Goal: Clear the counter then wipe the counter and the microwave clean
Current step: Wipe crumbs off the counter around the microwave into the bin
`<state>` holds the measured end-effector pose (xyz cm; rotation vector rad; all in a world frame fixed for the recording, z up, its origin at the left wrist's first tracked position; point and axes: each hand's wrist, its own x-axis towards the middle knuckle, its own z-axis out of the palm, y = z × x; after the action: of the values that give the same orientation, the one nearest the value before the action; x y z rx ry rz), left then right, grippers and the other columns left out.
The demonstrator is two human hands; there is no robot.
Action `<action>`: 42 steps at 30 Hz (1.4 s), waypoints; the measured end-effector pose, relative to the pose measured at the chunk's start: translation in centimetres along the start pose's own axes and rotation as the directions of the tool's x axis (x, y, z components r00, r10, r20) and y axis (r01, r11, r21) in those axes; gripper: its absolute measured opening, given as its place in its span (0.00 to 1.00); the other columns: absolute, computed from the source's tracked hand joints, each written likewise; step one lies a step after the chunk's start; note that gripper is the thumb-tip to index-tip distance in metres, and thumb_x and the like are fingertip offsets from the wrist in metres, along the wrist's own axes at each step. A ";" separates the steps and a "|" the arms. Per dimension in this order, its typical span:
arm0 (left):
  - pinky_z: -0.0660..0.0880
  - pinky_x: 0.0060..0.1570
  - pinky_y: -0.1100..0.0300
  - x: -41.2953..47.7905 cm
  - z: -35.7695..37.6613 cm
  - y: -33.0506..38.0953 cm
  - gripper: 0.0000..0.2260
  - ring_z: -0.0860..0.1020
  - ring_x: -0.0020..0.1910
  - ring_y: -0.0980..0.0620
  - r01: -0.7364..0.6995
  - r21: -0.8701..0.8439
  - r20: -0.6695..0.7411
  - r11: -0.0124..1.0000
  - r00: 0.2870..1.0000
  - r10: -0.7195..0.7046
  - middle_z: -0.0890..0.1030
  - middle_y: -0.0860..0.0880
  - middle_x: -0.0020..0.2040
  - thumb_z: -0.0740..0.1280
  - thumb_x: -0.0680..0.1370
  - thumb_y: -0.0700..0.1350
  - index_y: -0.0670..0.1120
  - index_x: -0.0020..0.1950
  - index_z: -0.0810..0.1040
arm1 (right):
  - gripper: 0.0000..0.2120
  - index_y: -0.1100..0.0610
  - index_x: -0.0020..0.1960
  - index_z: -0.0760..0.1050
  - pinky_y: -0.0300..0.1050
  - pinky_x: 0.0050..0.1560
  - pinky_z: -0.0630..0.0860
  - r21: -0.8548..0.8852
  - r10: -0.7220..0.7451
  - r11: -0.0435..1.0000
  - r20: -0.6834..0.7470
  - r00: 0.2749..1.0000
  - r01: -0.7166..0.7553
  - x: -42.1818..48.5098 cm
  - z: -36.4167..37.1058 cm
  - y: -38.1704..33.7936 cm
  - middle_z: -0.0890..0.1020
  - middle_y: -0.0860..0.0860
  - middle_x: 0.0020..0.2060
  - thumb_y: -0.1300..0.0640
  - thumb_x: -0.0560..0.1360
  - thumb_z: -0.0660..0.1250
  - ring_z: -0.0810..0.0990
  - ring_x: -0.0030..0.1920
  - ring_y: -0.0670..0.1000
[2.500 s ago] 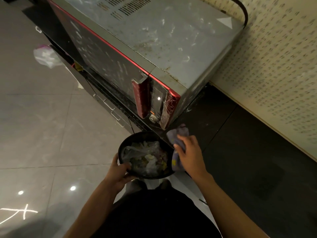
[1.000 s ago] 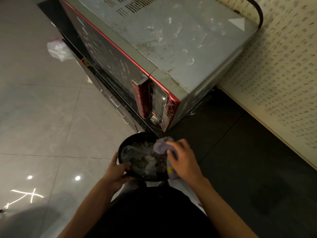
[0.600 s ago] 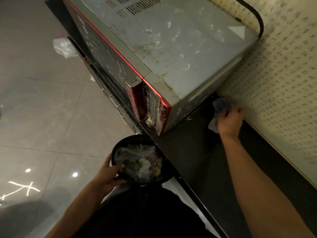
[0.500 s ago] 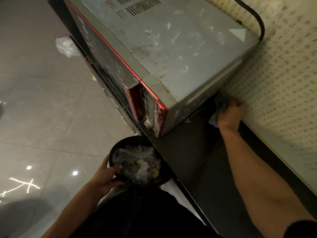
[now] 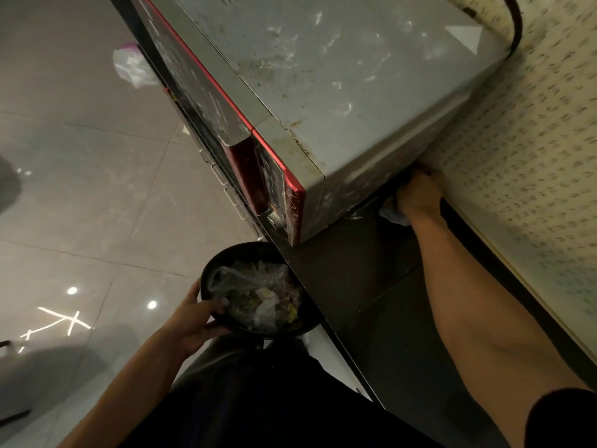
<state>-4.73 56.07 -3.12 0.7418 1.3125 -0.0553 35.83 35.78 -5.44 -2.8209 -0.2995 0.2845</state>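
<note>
A grey, stained microwave [image 5: 349, 92] with a red-trimmed door stands on the dark counter [image 5: 381, 286]. My right hand [image 5: 418, 195] reaches to the back of the counter, in the gap between the microwave's side and the wall, and grips a pale cloth [image 5: 392, 215] that shows only below the wrist. My left hand [image 5: 197, 318] holds a black bowl [image 5: 223, 266] by its rim, just off the counter's front edge. The bowl is full of crumpled plastic and food scraps [image 5: 258, 295].
A patterned wall [image 5: 523, 163] runs along the counter's back. A black cable [image 5: 513, 24] curves behind the microwave. Drawer handles [image 5: 223, 182] sit below the counter front. A plastic bag [image 5: 132, 66] lies on the tiled floor [image 5: 80, 189].
My right hand left the bowl with the cloth and moved back along the microwave's side to the wall. The bowl stayed in my left hand at the counter edge.
</note>
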 end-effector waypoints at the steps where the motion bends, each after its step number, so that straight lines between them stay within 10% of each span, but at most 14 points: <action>1: 0.83 0.31 0.46 0.0 -0.1 0.0 0.33 0.78 0.49 0.40 -0.005 0.000 0.006 1.000 1.000 0.005 0.74 0.37 0.68 0.60 0.76 0.24 0.54 0.73 0.70 | 0.16 0.61 0.66 0.73 0.55 0.61 0.71 -0.009 -0.002 1.000 0.020 1.000 0.002 -0.8 -0.4 -0.4 0.73 0.64 0.66 0.60 0.81 0.56 0.71 0.66 0.66; 15: 0.83 0.32 0.44 0.0 -0.5 -0.7 0.31 0.77 0.49 0.39 -0.022 0.012 0.016 1.000 1.000 0.022 0.72 0.35 0.69 0.60 0.76 0.24 0.56 0.69 0.71 | 0.22 0.47 0.73 0.69 0.46 0.51 0.79 0.135 -0.375 0.923 0.104 0.921 0.361 -20.6 4.9 -5.1 0.67 0.53 0.63 0.54 0.80 0.65 0.78 0.54 0.52; 19: 0.84 0.32 0.43 -0.1 -0.4 -0.7 0.33 0.78 0.50 0.38 -0.008 0.001 0.016 1.000 1.000 0.008 0.74 0.38 0.65 0.60 0.77 0.24 0.56 0.71 0.70 | 0.33 0.48 0.75 0.64 0.49 0.50 0.76 0.009 -0.263 0.964 -0.067 0.962 0.264 -20.4 4.8 -3.6 0.69 0.57 0.61 0.44 0.74 0.70 0.73 0.53 0.54; 30: 0.83 0.32 0.42 -0.9 -0.3 -1.1 0.32 0.77 0.53 0.37 -0.005 -0.037 0.007 0.999 1.000 0.005 0.75 0.41 0.59 0.60 0.77 0.24 0.56 0.72 0.70 | 0.20 0.57 0.70 0.70 0.44 0.50 0.72 0.205 0.020 0.979 -0.029 0.999 -0.014 -12.4 0.9 -1.6 0.66 0.59 0.64 0.53 0.80 0.67 0.78 0.54 0.58; 38: 0.83 0.33 0.40 -1.2 0.0 -1.3 0.32 0.77 0.58 0.34 0.001 -0.065 -0.004 0.998 1.000 -0.001 0.75 0.40 0.61 0.60 0.77 0.24 0.56 0.71 0.70 | 0.17 0.50 0.68 0.71 0.40 0.47 0.81 0.226 -0.277 0.940 0.071 0.958 0.255 -20.6 4.7 -5.1 0.69 0.52 0.61 0.55 0.80 0.66 0.76 0.49 0.45; 42: 0.83 0.32 0.41 -1.6 0.4 -1.1 0.31 0.75 0.60 0.32 -0.008 -0.057 -0.006 0.998 1.000 0.008 0.75 0.41 0.57 0.58 0.77 0.24 0.57 0.67 0.71 | 0.19 0.51 0.69 0.72 0.45 0.52 0.80 0.296 -0.549 0.816 0.124 0.827 0.497 -24.5 6.7 -6.5 0.70 0.51 0.60 0.56 0.79 0.66 0.77 0.54 0.50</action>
<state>-5.35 54.41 -2.22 0.6991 1.3115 -0.0089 9.69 37.93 -5.71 -2.3370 -0.9959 0.4482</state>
